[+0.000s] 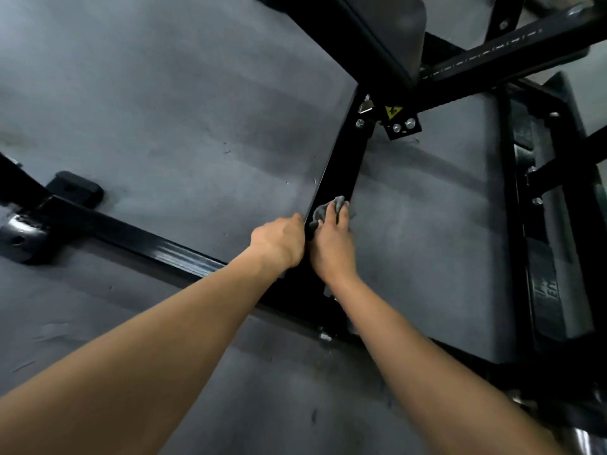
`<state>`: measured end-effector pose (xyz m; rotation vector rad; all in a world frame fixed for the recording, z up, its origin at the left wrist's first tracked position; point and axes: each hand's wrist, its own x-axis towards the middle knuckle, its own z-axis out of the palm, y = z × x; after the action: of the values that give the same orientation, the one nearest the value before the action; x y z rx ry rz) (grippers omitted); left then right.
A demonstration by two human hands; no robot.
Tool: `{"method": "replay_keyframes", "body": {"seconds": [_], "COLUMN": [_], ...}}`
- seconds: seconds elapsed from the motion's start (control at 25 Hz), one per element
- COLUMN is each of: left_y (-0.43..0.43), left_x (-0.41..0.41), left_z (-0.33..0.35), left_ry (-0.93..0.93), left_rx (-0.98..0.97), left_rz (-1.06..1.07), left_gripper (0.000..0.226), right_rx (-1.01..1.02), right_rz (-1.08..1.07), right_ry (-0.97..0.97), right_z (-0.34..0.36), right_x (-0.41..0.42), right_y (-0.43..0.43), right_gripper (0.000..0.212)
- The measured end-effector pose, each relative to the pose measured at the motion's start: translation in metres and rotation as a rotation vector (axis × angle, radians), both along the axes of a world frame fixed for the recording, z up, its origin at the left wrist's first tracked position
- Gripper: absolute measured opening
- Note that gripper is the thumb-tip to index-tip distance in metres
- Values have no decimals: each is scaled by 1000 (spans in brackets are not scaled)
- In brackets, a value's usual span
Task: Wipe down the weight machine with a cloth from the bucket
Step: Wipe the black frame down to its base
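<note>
Right hand point(331, 244) holding one cloth point(323, 210), left hand point(279, 239) gripping one bar point(338, 172)

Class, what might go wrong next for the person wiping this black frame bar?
1. The small grey cloth is bunched under the right hand, so parts of the black steel frame bar may be left unwiped.
2. Further up the bar, silver bolts and the bracket bearing a yellow warning sticker could snag the cloth or scrape fingers.
3. The left hand grips the bar's edge close beside the cloth and may block the stroke.
</note>
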<state>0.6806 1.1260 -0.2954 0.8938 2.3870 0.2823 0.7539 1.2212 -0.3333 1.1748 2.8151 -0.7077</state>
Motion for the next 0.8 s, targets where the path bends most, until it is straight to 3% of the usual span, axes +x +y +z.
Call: {"method": "replay_keyframes", "body": {"seconds": [0.12, 0.36, 0.52, 0.68, 0.8], "left_y": [-11, -51, -69, -90, -100], "left_x": [9, 9, 2, -8, -3], "left_z": [-3, -5, 3, 14, 23], "left_ry": [-14, -191, -203, -215, -219], "left_rx": [33, 49, 141, 67, 16], "left_rz": [-10, -123, -72, -22, -79], "left_gripper": [11, 51, 51, 48, 52], "right_rx": [26, 24, 8, 280, 170], "right_rz": [71, 85, -5, 315, 278], "right_ry": [2, -74, -96, -321, -263], "right_z": [5, 9, 9, 3, 7], "right_x": [34, 27, 2, 30, 43], "right_y": [-32, -22, -22, -56, -77], "right_gripper": [71, 77, 74, 64, 66]}}
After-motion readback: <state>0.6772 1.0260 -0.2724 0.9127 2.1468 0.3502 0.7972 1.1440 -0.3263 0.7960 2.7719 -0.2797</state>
